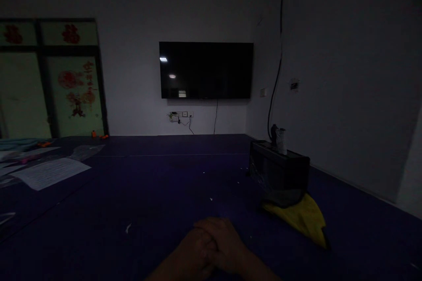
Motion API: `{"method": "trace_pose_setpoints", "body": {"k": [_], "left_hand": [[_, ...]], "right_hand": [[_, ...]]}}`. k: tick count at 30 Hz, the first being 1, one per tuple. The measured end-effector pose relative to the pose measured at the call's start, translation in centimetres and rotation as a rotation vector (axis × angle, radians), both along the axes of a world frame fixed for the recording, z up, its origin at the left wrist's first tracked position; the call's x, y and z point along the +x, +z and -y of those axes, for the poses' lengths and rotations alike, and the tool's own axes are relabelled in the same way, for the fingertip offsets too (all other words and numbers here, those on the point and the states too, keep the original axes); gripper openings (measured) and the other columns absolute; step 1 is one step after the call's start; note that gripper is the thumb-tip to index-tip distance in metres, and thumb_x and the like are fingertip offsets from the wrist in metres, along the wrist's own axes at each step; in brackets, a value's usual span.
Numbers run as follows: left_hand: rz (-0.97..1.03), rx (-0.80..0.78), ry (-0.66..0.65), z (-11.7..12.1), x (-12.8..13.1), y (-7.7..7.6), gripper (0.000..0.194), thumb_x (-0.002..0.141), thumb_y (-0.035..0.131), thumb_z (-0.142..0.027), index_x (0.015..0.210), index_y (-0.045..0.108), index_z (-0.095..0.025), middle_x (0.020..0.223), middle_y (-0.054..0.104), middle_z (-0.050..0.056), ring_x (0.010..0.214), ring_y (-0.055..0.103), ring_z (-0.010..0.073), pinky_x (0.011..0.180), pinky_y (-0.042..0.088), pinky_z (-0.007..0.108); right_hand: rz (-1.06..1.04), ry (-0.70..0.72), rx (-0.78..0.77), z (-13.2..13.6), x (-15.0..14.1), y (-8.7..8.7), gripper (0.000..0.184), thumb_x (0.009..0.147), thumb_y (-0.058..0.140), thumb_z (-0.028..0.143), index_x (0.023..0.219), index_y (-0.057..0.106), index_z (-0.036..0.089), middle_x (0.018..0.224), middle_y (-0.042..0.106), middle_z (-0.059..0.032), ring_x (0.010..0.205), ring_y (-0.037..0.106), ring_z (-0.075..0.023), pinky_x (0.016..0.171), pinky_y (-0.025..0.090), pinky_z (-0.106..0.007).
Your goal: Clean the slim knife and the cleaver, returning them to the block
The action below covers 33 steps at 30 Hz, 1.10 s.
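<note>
Hands (214, 243) were clasped together, bottom centre.
Yellow cloth (301, 217) was seen rightward, slanting down-right, nearer the right hand (229, 237).

1. The room was dim, darkest along the top and toward the upper right corner.
2. White reflections glared on the black television (207, 70).
3. At left, the panes (21, 92) looked pale green, brighter than the wall (132, 79).
4. Gloom dulled the left hand (197, 244) and right hand (228, 241).
5. The paper's (52, 173) writing was unreadable.
</note>
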<state>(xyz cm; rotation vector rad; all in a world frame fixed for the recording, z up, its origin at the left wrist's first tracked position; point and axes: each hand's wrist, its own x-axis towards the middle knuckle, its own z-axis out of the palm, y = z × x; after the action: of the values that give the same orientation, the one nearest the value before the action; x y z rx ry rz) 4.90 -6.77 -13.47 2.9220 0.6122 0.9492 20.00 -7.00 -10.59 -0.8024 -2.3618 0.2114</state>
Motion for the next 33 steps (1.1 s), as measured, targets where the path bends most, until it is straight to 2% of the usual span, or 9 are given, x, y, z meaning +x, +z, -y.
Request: {"method": "trace_pose_setpoints", "body": {"k": [6, 12, 19, 22, 24, 26, 28, 30, 33], "left_hand": [[0.013, -0.041, 0.004, 0.5, 0.1, 0.6, 0.036, 0.074, 0.046, -0.014, 0.109, 0.055, -0.018, 0.105, 0.066, 0.008, 0.098, 0.06, 0.0184, 0.087, 0.046, 0.029], [0.048, -0.063, -0.045, 0.2, 0.0, 0.6, 0.03, 0.077, 0.043, -0.017, 0.103, 0.058, -0.019, 0.103, 0.067, 0.007, 0.096, 0.06, 0.0176, 0.087, 0.046, 0.029], [0.056, -0.052, -0.018, 0.5, 0.1, 0.6, 0.033, 0.076, 0.043, -0.015, 0.105, 0.057, -0.019, 0.105, 0.066, 0.008, 0.099, 0.059, 0.018, 0.089, 0.045, 0.03], [0.093, -0.018, -0.041, 0.5, 0.2, 0.9, 0.032, 0.075, 0.043, -0.015, 0.104, 0.057, -0.019, 0.104, 0.066, 0.008, 0.097, 0.06, 0.0178, 0.087, 0.046, 0.029], [0.129, 0.041, -0.033, 0.5, 0.3, 1.2, 0.03, 0.078, 0.043, -0.015, 0.105, 0.057, -0.018, 0.102, 0.067, 0.008, 0.096, 0.06, 0.018, 0.084, 0.048, 0.03], [0.149, 0.126, -0.008, 0.5, 0.3, 1.6, 0.029, 0.079, 0.043, -0.013, 0.105, 0.056, -0.018, 0.099, 0.067, 0.008, 0.095, 0.06, 0.0179, 0.083, 0.049, 0.03], [0.17, 0.203, 0.02, 0.5, 0.2, 2.0, 0.029, 0.081, 0.043, -0.01, 0.105, 0.056, -0.018, 0.098, 0.068, 0.007, 0.096, 0.06, 0.0178, 0.083, 0.049, 0.03], [0.212, 0.248, 0.059, 0.3, 0.1, 2.3, 0.029, 0.082, 0.043, -0.009, 0.106, 0.056, -0.018, 0.096, 0.068, 0.007, 0.098, 0.06, 0.018, 0.085, 0.049, 0.031], [0.3, 0.26, 0.092, -0.1, -0.1, 2.4, 0.022, 0.082, 0.046, -0.01, 0.098, 0.058, -0.019, 0.087, 0.069, 0.006, 0.093, 0.062, 0.0176, 0.083, 0.051, 0.03]], "right_hand": [[-0.005, -0.005, -0.025, 0.3, -0.2, 0.5, 0.076, 0.077, 0.025, 0.076, 0.114, 0.062, 0.021, 0.109, 0.067, -0.0096, 0.095, 0.062, -0.0268, 0.08, 0.048, -0.037], [-0.012, -0.013, -0.007, 0.2, -0.3, 0.3, 0.075, 0.078, 0.026, 0.074, 0.114, 0.061, 0.019, 0.108, 0.067, -0.0099, 0.095, 0.062, -0.0257, 0.081, 0.048, -0.036], [-0.014, -0.021, 0.019, 0.0, -0.3, -0.3, 0.076, 0.078, 0.023, 0.076, 0.116, 0.06, 0.021, 0.11, 0.066, -0.0095, 0.098, 0.061, -0.0255, 0.084, 0.047, -0.036], [0.006, -0.046, 0.089, 0.0, -0.3, -0.4, 0.074, 0.081, 0.022, 0.073, 0.117, 0.059, 0.02, 0.11, 0.066, -0.01, 0.097, 0.062, -0.0249, 0.082, 0.047, -0.036], [0.045, -0.043, 0.218, -0.3, 0.1, -0.1, 0.071, 0.083, 0.022, 0.069, 0.117, 0.059, 0.019, 0.104, 0.068, -0.0108, 0.092, 0.063, -0.0248, 0.079, 0.048, -0.036], [0.059, -0.054, 0.418, -1.1, 0.9, 0.8, 0.065, 0.087, 0.022, 0.063, 0.114, 0.06, 0.018, 0.095, 0.07, -0.0115, 0.084, 0.065, -0.0246, 0.074, 0.049, -0.037], [-0.042, -0.155, 0.632, -2.3, 2.2, 2.7, 0.052, 0.092, 0.025, 0.048, 0.116, 0.058, 0.016, 0.095, 0.069, -0.0128, 0.085, 0.065, -0.0238, 0.073, 0.049, -0.036], [-0.19, -0.373, 0.799, -3.6, 3.8, 5.7, 0.036, 0.092, 0.037, 0.033, 0.119, 0.055, 0.018, 0.101, 0.068, -0.0115, 0.093, 0.063, -0.0232, 0.079, 0.047, -0.035], [-0.421, -0.661, 0.923, -5.1, 6.8, 11.2, 0.031, 0.088, 0.045, 0.028, 0.115, 0.057, 0.018, 0.107, 0.065, -0.0113, 0.101, 0.059, -0.0251, 0.088, 0.044, -0.04]]}}
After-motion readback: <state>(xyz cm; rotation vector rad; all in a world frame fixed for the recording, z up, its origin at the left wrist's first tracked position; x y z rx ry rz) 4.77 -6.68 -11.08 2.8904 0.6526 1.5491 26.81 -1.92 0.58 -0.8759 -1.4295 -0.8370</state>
